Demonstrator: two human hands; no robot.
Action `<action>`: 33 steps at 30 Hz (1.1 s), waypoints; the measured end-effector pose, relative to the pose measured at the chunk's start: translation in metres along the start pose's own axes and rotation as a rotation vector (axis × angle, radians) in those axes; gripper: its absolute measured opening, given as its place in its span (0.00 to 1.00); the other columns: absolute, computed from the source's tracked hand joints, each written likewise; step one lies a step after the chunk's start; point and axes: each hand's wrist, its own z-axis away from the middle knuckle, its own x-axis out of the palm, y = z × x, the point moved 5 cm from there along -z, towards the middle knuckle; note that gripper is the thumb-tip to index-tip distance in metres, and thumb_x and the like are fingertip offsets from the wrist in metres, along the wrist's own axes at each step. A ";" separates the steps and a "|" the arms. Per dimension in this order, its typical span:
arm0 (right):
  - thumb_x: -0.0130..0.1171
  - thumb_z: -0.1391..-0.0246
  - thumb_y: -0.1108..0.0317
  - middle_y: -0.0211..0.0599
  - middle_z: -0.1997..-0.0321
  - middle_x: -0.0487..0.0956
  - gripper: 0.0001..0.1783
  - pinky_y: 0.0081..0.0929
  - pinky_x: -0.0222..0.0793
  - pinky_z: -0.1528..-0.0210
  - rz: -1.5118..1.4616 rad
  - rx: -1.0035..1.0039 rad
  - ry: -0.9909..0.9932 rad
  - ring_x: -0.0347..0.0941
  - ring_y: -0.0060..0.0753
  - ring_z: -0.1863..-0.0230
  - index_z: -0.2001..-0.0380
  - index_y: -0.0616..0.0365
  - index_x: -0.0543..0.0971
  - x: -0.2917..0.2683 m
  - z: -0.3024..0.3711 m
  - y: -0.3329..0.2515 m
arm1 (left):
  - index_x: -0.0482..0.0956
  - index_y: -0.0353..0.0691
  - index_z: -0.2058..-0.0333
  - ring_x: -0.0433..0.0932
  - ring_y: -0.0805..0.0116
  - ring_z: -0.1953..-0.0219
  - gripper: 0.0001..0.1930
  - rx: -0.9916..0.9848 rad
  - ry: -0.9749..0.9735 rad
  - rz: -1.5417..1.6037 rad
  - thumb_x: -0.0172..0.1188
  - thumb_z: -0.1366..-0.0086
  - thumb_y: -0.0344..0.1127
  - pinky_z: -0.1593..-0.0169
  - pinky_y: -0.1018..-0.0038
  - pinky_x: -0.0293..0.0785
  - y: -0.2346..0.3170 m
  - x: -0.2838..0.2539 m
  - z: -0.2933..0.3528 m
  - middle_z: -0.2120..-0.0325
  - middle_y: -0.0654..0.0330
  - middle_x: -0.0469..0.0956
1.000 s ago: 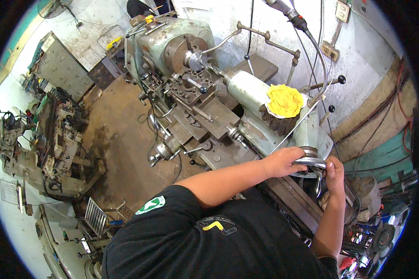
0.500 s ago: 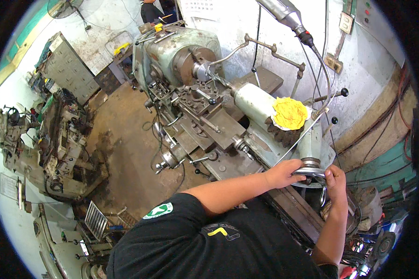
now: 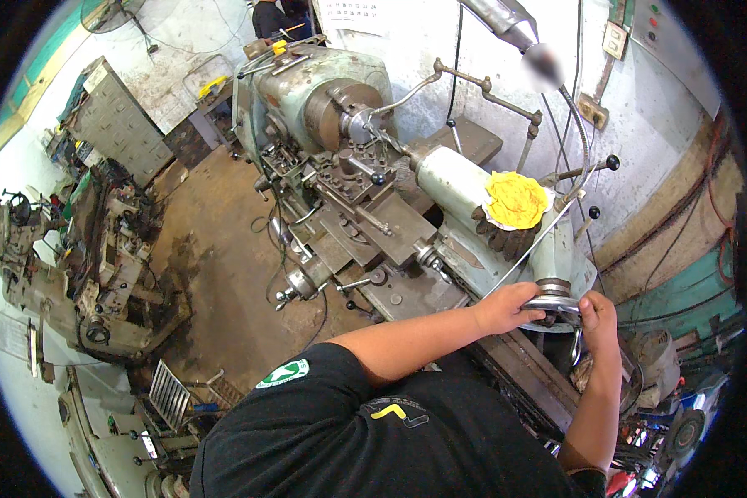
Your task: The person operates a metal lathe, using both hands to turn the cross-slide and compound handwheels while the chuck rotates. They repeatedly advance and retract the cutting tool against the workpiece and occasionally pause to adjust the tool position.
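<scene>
My left hand point(image 3: 506, 308) is closed around the left side of a shiny metal handwheel point(image 3: 554, 305) at the end of a lathe's tailstock point(image 3: 452, 180). On the wheel's right side my right hand point(image 3: 598, 317) grips the rim, thumb on top. The wheel's crank handle point(image 3: 575, 347) hangs down beside it. A drill bit point(image 3: 388, 139) reaches from the tailstock toward a round metal workpiece point(image 3: 356, 126) in the chuck point(image 3: 324, 112). I cannot tell how deep the bit's tip sits. A crumpled yellow cloth point(image 3: 516, 201) lies on the tailstock, over a dark glove point(image 3: 500, 241).
The tool post and carriage point(image 3: 361, 217) stand left of the tailstock. A coolant pipe point(image 3: 484, 85) and a lamp point(image 3: 502, 21) hang over the lathe. Another machine point(image 3: 100, 249) stands at the left across the brown floor point(image 3: 224, 241). Someone in dark clothes point(image 3: 268, 21) is at the far end.
Both hands keep their hold on the handwheel, with hardly any shift. The whole view has moved very slightly.
</scene>
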 end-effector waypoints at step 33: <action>0.62 0.42 0.37 0.45 0.79 0.67 0.36 0.43 0.62 0.67 0.079 0.074 -0.045 0.63 0.36 0.73 0.76 0.67 0.71 -0.001 -0.003 -0.033 | 0.77 0.36 0.52 0.81 0.44 0.62 0.20 -0.104 0.019 0.063 0.72 0.37 0.40 0.58 0.56 0.76 -0.018 0.005 0.013 0.64 0.45 0.80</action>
